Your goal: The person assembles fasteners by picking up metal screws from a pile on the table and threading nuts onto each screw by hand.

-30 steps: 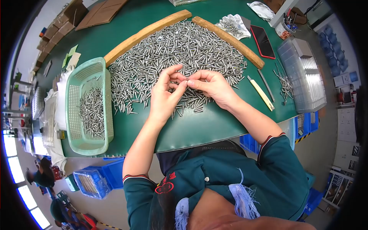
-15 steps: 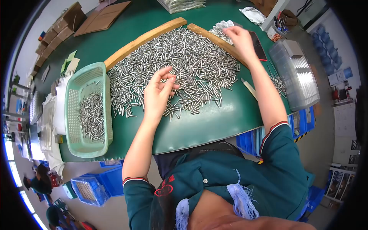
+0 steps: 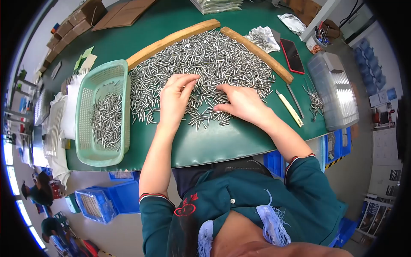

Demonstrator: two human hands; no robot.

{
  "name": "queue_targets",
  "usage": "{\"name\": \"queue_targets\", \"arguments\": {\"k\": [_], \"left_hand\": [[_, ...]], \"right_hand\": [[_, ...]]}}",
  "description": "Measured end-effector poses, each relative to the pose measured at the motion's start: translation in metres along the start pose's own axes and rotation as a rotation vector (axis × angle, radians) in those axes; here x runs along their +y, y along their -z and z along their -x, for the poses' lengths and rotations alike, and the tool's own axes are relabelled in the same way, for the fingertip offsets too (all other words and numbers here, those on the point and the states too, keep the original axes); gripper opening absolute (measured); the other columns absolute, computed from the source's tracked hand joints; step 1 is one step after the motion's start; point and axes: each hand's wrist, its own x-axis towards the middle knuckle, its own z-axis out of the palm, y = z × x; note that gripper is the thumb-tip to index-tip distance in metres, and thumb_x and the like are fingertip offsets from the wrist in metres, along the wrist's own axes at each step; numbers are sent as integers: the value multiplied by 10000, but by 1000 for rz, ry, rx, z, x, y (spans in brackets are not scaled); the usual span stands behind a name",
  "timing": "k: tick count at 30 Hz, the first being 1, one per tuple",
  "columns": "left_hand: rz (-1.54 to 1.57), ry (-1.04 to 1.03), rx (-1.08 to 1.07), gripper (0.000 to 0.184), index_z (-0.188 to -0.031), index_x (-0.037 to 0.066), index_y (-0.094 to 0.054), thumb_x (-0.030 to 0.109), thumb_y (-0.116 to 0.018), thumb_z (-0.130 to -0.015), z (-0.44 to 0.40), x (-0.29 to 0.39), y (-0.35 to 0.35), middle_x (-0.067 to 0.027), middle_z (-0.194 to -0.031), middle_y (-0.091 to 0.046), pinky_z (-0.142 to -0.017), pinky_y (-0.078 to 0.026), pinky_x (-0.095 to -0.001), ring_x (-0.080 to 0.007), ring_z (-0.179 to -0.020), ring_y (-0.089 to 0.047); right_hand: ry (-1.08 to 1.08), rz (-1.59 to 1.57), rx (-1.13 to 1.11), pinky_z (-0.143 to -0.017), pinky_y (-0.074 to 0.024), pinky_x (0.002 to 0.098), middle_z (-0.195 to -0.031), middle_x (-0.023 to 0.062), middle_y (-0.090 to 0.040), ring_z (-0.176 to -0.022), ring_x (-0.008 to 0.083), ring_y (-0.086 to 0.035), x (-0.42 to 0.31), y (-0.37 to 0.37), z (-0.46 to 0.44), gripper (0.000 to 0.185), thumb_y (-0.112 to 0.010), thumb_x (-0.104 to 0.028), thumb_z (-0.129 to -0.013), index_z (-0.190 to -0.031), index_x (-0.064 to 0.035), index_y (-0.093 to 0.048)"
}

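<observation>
Pins [image 3: 205, 55] lie heaped, upper centre of frame. Right hand [image 3: 245, 103], grip spread, over their lower right. Left hand [image 3: 173, 97], left of centre: nearly closed; cannot tell if pinching any.

Silver-grey pins [image 3: 205, 55] shine on a deep green table [image 3: 214, 150]; the left basket [image 3: 100, 162] is pale green, dotted with holes. The far wooden strips [image 3: 171, 41] are honey-brown, the phone [image 3: 292, 55] at right black edged red, the near shirt [image 3: 252, 192] dark green with red-and-white striped cuffs [image 3: 153, 195].

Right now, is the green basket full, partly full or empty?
Partly full: metal pins lie in the green basket, with bare wall showing above them.
</observation>
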Motion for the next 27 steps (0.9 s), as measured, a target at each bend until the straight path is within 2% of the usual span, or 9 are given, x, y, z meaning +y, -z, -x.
{"name": "queue_targets", "arguments": {"k": [5,6,9,12,16,17,20,22,27], "left_hand": [[-111,86,-126,172,-953,63,-659,107,-643,-787,4,-1,-4,-98,-852,-611,-659,-478,-308,-208,-720,-599],[-114,71,-137,170,-958,56,-662,93,-638,-793,5,0,-6,-81,-840,-605,-638,-457,-268,-161,-723,-571],[-30,54,-160,156,-944,63,-674,86,-635,-794,5,9,-5,-63,-860,-606,-649,-455,-266,-154,-765,-565],[77,93,-167,151,-940,64,-680,82,-631,-799,6,12,-9,-56,-883,-604,-664,-448,-257,-148,-799,-560],[235,121,-175,148,-960,34,-667,65,-613,-826,8,12,-17,-44,-899,-595,-693,-433,-216,-109,-806,-554],[294,169,-176,150,-968,28,-662,60,-610,-831,9,12,-20,-40,-902,-596,-695,-433,-209,-100,-803,-553],[327,215,-185,149,-980,23,-643,62,-608,-841,10,11,-23,-32,-892,-601,-683,-443,-202,-84,-775,-558],[392,220,-131,132,-952,49,-657,92,-623,-832,12,6,-28,-38,-864,-604,-635,-461,-224,-93,-723,-570],[592,312,-203,136,-987,13,-612,67,-576,-867,13,12,-29,-26,-881,-588,-677,-467,-210,-86,-805,-593]], "right_hand": [[131,-20,152,-637,-500,369,-803,88,-637,-736,259,-631,4,-19,-5,207,-657,-269,-759,-821,-78,-603],[131,-23,156,-632,-499,364,-795,83,-635,-727,256,-628,4,-19,-6,199,-655,-267,-761,-811,-82,-602],[118,-40,156,-613,-491,338,-776,73,-626,-698,233,-617,8,-17,-4,164,-644,-254,-775,-815,-97,-621],[-66,-418,105,-604,-479,302,-780,68,-620,-673,181,-608,10,-10,-3,163,-637,-243,-791,-872,-102,-649],[-275,-1233,-66,-515,-421,239,-764,-4,-606,-582,77,-520,5,0,-4,228,-608,-245,-842,-942,-47,-660],[-353,-1309,-159,-417,-303,178,-789,-15,-592,-521,10,-413,11,1,-4,236,-585,-219,-859,-968,-19,-646],[-377,-1635,-211,-389,-189,145,-808,-10,-586,-484,-22,-309,19,-2,-3,236,-567,-196,-862,-1007,-21,-631],[-385,-1727,-188,-389,-196,136,-866,6,-604,-485,-25,-310,21,-4,-3,231,-577,-143,-848,-1038,-14,-604],[-403,-1735,-184,-386,-214,136,-920,25,-624,-493,-28,-326,16,-8,-4,211,-595,-119,-849,-1036,-31,-554]]}}
